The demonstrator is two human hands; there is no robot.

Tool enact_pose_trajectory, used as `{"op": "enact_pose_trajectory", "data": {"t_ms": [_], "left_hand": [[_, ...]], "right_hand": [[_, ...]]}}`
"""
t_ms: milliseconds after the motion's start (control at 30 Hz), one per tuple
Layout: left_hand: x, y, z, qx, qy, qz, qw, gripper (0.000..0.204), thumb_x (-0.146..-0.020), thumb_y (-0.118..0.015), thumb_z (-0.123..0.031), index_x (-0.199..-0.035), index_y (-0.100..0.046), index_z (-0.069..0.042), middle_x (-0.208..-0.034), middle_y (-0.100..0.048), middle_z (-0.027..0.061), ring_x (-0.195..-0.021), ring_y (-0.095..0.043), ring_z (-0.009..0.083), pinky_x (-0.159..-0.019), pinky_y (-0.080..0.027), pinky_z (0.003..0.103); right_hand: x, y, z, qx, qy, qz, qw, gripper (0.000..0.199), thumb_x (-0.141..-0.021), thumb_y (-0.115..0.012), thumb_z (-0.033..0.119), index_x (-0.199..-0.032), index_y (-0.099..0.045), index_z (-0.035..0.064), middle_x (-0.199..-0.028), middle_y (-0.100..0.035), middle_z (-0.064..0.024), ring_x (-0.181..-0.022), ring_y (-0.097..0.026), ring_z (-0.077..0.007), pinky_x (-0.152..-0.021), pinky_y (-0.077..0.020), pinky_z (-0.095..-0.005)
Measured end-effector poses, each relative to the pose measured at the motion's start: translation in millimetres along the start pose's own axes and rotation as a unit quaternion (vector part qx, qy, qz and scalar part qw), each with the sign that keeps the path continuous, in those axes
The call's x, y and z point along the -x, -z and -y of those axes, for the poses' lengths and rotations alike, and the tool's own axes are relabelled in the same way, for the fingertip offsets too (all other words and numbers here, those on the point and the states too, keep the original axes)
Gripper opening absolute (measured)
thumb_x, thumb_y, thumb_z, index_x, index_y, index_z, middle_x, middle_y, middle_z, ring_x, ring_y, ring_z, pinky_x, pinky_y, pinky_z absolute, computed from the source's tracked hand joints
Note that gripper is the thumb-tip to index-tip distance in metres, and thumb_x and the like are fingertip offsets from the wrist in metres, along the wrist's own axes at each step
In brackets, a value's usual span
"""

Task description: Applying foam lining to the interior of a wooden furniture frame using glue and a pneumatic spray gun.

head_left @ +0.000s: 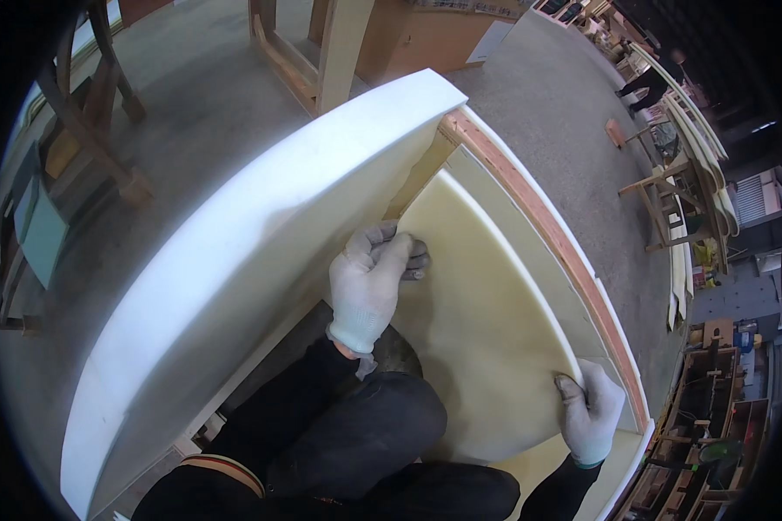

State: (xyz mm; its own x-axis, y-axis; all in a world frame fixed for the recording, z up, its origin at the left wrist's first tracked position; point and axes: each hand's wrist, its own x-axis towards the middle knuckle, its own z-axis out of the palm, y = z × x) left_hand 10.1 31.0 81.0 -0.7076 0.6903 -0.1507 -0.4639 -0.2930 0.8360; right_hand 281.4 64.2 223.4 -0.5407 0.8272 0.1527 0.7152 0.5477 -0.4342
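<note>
A cream-yellow foam sheet [469, 321] with a pale, curved right edge lies inside a curved wooden frame [539, 200], which looks like part of a sofa. My left hand [369, 278], in a whitish knit glove, pinches the sheet's left edge near its far end, the fingers curled. My right hand [593, 412], gloved alike with dirty fingertips, grips the sheet's curved right edge, thumb on top and fingers hidden behind it. White foam padding [226, 226] covers the frame's left side. My knees are bent in front of the sheet.
Beyond the frame, a cardboard box [417, 43] stands by a wooden stand [334, 52] on the grey floor. Wooden trestles and a teal sheet [42, 227] are at the far left. Stacked curved boards [695, 165], a person in dark clothes [652, 82] and wooden shelves [712, 417] line the right.
</note>
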Motion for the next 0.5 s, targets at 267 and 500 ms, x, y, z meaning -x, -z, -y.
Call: {"op": "enact_pose_trajectory", "data": {"t_ms": [267, 500], "left_hand": [[-15.5, -20.0, 0.3, 0.102, 0.051, -0.079, 0.990, 0.019, -0.100, -0.067, -0.012, -0.112, -0.060, 0.000, -0.086, -0.067, 0.0075, -0.069, -0.065, 0.0153, -0.061, -0.053, 0.028], [-30.1, -39.4, 6.0, 0.203, 0.059, -0.121, 0.970, 0.020, -0.100, -0.068, -0.016, -0.112, -0.057, -0.004, -0.085, -0.064, 0.0057, -0.067, -0.064, 0.0156, -0.061, -0.051, 0.027]], "right_hand": [[-11.8, -12.4, 5.7, 0.012, 0.004, 0.009, 1.000, 0.017, -0.086, -0.073, 0.001, -0.103, -0.073, 0.0002, -0.077, -0.070, -0.0153, -0.065, -0.069, -0.0219, -0.064, -0.0528, -0.0311], [-20.9, -22.2, 9.3, -0.002, -0.005, -0.010, 1.000, 0.016, -0.088, -0.073, 0.002, -0.103, -0.072, -0.0011, -0.076, -0.069, -0.0146, -0.064, -0.066, -0.0185, -0.063, -0.0515, -0.0294]]}}
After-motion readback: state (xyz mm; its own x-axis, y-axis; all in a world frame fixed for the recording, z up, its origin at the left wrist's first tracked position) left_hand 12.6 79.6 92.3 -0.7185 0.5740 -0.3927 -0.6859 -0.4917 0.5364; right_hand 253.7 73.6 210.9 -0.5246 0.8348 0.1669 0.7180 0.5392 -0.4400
